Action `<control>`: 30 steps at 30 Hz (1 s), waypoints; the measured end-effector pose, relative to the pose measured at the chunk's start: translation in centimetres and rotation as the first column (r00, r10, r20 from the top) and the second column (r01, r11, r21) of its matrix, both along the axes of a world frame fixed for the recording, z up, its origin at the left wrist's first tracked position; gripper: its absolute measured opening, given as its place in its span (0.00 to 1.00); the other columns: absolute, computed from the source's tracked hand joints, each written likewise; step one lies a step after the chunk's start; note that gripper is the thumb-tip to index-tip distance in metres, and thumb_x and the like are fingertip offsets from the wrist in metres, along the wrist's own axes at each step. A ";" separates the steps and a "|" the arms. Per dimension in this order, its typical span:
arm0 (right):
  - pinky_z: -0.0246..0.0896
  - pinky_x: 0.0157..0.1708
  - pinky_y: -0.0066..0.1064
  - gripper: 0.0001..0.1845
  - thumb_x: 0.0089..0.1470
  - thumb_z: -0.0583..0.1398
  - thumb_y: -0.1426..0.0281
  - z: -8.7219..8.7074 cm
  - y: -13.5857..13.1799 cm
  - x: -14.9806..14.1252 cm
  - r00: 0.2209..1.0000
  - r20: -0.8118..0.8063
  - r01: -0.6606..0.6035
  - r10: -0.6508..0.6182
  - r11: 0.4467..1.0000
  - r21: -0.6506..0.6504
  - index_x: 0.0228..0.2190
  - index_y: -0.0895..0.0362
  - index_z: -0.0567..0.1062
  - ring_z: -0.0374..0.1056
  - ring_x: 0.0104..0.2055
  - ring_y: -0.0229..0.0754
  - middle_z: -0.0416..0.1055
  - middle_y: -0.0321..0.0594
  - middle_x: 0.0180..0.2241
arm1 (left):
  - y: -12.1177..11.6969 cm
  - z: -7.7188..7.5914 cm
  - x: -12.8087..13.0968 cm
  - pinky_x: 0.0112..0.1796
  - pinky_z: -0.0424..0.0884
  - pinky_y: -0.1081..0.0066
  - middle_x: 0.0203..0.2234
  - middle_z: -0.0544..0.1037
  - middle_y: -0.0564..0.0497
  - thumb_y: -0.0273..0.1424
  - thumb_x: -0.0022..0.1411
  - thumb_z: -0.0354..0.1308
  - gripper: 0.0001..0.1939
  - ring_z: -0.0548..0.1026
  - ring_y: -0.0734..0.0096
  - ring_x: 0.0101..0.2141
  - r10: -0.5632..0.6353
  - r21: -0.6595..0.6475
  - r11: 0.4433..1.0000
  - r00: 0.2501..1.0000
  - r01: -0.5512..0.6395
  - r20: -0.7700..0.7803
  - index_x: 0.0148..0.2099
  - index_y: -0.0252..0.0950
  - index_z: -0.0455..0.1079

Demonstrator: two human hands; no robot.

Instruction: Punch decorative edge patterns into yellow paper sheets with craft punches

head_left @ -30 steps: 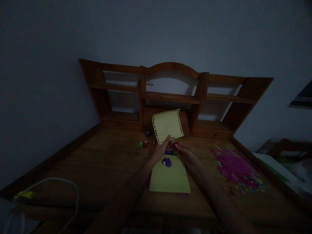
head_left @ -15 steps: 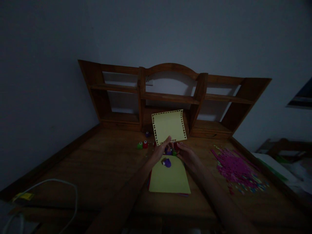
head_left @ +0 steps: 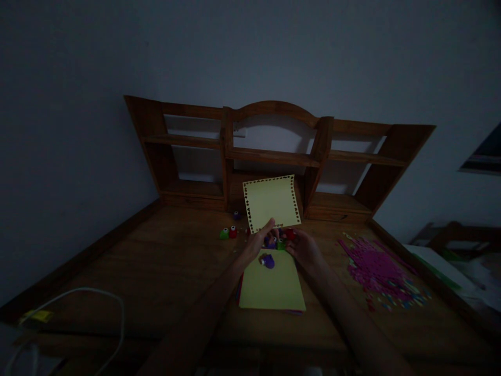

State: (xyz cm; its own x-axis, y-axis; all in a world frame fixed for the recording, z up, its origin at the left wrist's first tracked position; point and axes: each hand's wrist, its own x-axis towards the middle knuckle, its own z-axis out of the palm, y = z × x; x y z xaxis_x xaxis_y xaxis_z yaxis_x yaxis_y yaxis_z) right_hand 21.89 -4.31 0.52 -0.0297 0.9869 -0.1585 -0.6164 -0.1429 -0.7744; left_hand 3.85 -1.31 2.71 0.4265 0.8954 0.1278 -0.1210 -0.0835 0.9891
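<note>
Head view: my left hand (head_left: 259, 243) pinches the bordered paper (head_left: 272, 201) by its near edge, above the table (head_left: 176, 250). My right hand (head_left: 308, 251) is at the red punch (head_left: 290, 234); can't tell if gripped. Paper could crease if my left hand squeezes too hard.

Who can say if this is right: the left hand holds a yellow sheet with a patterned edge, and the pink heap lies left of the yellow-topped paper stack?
The side is wrong: the head view shows the pink heap right of the yellow-topped paper stack. The left hand does hold the patterned yellow sheet.
</note>
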 end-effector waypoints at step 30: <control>0.64 0.35 0.34 0.11 0.42 0.71 0.63 1.9 -0.8 -0.5 0.729 0.380 0.429 -0.569 0.813 0.395 0.30 0.53 0.82 0.70 0.34 0.44 0.77 0.40 0.31 | 0.0 -0.6 0.7 0.24 0.59 0.73 0.17 0.65 0.55 0.55 0.59 0.56 0.27 0.63 0.75 0.20 0.089 0.077 0.993 0.995 -0.092 0.039 0.36 0.34 0.77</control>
State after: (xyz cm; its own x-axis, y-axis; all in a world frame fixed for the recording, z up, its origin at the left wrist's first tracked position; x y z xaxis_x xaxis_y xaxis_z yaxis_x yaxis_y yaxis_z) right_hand 21.44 -5.08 2.38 0.4863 0.8386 0.2455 -0.0972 0.3312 -0.9386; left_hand 4.55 -1.29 2.10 0.3384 0.9166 0.2129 -0.1443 -0.1730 0.9743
